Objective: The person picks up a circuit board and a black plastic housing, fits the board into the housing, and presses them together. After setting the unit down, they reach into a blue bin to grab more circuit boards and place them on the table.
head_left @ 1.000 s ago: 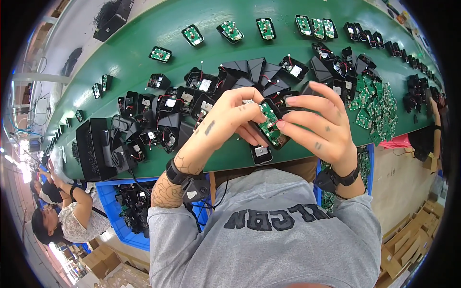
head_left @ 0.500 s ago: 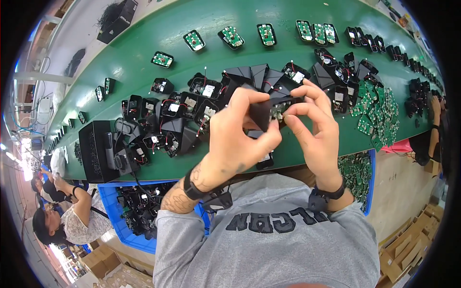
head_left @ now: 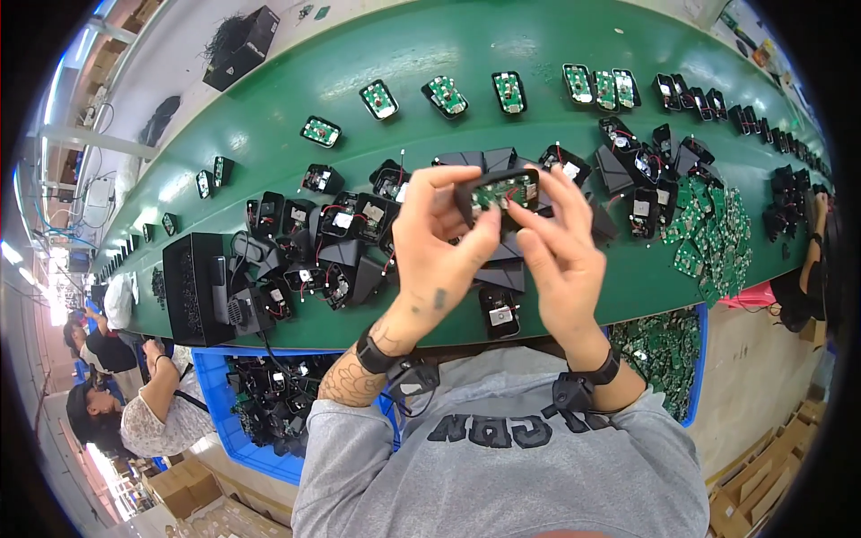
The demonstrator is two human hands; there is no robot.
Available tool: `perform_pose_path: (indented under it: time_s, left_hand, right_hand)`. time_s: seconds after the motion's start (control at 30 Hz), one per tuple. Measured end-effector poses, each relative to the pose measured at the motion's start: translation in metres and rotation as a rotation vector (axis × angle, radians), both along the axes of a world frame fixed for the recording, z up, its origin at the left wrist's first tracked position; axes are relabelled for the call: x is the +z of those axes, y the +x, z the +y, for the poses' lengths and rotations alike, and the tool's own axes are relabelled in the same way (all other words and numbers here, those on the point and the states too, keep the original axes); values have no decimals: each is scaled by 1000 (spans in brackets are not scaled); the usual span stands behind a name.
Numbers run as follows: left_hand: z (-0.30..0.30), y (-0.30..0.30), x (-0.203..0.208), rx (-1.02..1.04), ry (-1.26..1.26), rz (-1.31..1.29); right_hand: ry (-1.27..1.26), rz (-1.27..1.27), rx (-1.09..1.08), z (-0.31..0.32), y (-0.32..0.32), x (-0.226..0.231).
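Observation:
A small black plastic housing (head_left: 467, 199) is up in front of me over the bench, tilted so that the green circuit board (head_left: 508, 192) in its mouth faces me. My left hand (head_left: 441, 235) grips its left side, with the thumb against the board's lower edge. Around the right end curl fingers of my right hand (head_left: 567, 255), whose thumb and index finger come close together beneath the board. A red wire shows on the board. Below my hands, another open housing (head_left: 500, 314) with a white part inside lies near the bench's front edge.
Many black housings (head_left: 368, 211) with red wires cover the green bench (head_left: 269, 143). Housings with boards (head_left: 446, 95) form a far row. Loose boards (head_left: 713, 224) are heaped at right. A black box (head_left: 193, 332) stands left; blue bins (head_left: 211, 421) sit below. Other people (head_left: 157, 408) are nearby.
The housing has turned so that its board now faces me more fully. My right hand has shifted left and its fingers have moved in against the housing. The view has shifted slightly.

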State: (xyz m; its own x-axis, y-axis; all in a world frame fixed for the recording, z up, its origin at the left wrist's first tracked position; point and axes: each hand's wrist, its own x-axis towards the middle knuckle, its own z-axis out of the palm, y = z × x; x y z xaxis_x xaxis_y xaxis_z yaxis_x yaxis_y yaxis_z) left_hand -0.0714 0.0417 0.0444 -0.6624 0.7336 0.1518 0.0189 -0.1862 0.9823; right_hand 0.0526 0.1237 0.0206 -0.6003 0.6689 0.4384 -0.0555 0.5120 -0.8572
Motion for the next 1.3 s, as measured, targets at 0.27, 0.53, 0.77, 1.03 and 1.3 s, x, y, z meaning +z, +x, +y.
perform_pose_path:
  time_s: [0.27,0.53,0.77,1.03,1.3]
  left_hand:
    - [21,-164,14,404,-416,1131]
    - [31,-313,-53,-57,-791,1057]
    - [78,-215,-13,331,-642,1083]
    - [122,-189,-62,20,-830,1082]
    - [104,-184,-52,-258,-666,325]
  right_hand:
    - [-488,145,127,7,24,-17]
    - [-525,78,43,26,70,-35]
    - [-606,114,-117,41,88,-49]
    - [-430,106,6,33,59,-24]
    - [-435,112,76,29,60,-24]
